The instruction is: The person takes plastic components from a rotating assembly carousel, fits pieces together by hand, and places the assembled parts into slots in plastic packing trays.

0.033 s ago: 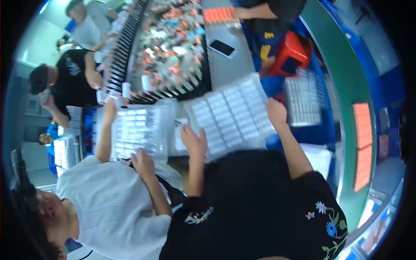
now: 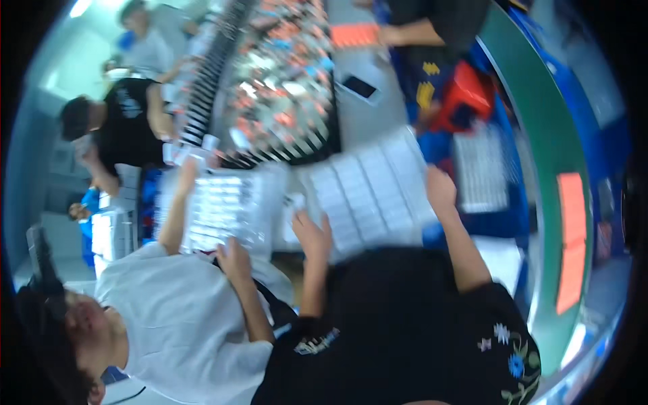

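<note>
In front of me lies a clear plastic tray [image 2: 364, 196] holding rows of whitish pieces, turned at a slant. At its right edge my right hand [image 2: 441, 192] has its fingers closed on the rim. By the near left edge is my left hand [image 2: 310, 235], thumb and fingers apart, with its thumb close to the tray. A small white item [image 2: 293, 214] lies beside the left fingers; blur hides its details. Another filled clear tray [image 2: 219, 206] is to the left, between the hands of a person in a white shirt.
Ahead is a black-edged bin [image 2: 287, 94] heaped with orange, white and blue pieces. A phone [image 2: 360, 86] lies on the grey table. To the right are a red device [image 2: 466, 98], another tray [image 2: 480, 165] and orange blocks [image 2: 572, 243] on a green surface. Co-workers sit left and across.
The whole view has shifted, so the scene sits slightly lower and farther right. My hands stay at the tray's two sides, and the picture is more blurred.
</note>
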{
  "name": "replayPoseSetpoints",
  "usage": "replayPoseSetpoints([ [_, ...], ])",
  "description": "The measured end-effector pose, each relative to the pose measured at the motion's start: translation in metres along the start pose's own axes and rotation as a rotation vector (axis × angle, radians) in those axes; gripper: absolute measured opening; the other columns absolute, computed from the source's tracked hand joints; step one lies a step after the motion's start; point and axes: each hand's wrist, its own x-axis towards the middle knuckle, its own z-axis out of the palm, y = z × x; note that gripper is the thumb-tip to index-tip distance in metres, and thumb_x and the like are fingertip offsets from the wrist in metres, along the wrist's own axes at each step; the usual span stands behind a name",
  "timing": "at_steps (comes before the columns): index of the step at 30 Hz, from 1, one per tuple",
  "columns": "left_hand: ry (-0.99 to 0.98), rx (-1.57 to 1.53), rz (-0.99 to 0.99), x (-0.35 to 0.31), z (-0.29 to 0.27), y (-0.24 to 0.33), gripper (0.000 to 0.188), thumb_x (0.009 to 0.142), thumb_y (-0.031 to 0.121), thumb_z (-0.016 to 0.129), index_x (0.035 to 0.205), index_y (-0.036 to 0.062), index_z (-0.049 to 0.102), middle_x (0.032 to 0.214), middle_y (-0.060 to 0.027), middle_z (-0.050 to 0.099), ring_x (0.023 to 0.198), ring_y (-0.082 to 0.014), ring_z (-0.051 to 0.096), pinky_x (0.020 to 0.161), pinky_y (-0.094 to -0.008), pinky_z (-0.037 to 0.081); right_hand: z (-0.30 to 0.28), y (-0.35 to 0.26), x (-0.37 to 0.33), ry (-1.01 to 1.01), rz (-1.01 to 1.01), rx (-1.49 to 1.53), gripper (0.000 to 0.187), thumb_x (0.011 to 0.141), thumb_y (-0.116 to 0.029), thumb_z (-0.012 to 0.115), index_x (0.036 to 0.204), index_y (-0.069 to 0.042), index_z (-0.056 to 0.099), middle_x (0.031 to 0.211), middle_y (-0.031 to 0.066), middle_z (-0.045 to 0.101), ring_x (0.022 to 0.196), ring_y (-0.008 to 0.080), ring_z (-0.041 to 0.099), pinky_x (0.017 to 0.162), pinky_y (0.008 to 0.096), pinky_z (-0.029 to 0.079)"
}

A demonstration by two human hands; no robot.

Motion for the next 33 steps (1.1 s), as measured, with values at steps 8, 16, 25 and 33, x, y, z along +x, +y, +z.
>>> replayPoseSetpoints([
  [8, -0.187, -0.422, -0.464, -0.031, 0.005, -0.039, 0.045, 0.108, 0.037, 0.052, 0.121, -0.0046, 0.065, 0.111, -0.0263, 0.071, 0.108, -0.0399, 0.070, 0.094, -0.0477, 0.052, -0.067, -0.004, -0.039, -0.193, 0.275, 0.815, 0.064, 0.102, -0.048, 0.059, 0.145, -0.002, 0.049, 0.108, 0.0287, 0.072, 0.095, 0.0452, 0.073, 0.088, 0.0510, 0.055],
  [16, -0.377, -0.469, -0.364, 0.050, -0.032, -0.019, 0.042, 0.109, 0.027, 0.042, 0.138, 0.0034, 0.060, 0.127, -0.0122, 0.063, 0.115, -0.0253, 0.059, 0.095, -0.0391, 0.048, -0.098, 0.045, -0.044, -0.126, -0.006, 1.214, 0.055, 0.093, -0.019, 0.078, 0.141, -0.003, 0.058, 0.105, 0.0083, 0.069, 0.088, 0.0136, 0.067, 0.070, 0.0312, 0.057],
  [25, -0.820, -0.141, 0.253, 0.051, 0.001, 0.023, 0.034, 0.102, 0.013, 0.061, 0.133, 0.0005, 0.058, 0.127, -0.0154, 0.061, 0.106, -0.0261, 0.064, 0.091, -0.0404, 0.053, -0.044, 0.189, -0.389, 0.767, 1.367, 1.176, 0.054, 0.109, -0.030, 0.057, 0.158, -0.012, 0.045, 0.112, 0.0084, 0.068, 0.096, 0.0186, 0.066, 0.077, 0.0352, 0.060],
  [33, -1.017, 0.258, 0.437, 0.027, 0.011, 0.029, 0.041, 0.076, 0.004, 0.070, 0.116, 0.0000, 0.061, 0.118, -0.0248, 0.058, 0.111, -0.0412, 0.056, 0.100, -0.0473, 0.049, 0.027, 0.199, -0.602, 1.061, 1.818, 0.899, 0.060, 0.105, -0.041, 0.064, 0.152, -0.005, 0.051, 0.123, 0.0084, 0.064, 0.101, 0.0177, 0.062, 0.074, 0.0379, 0.062],
])
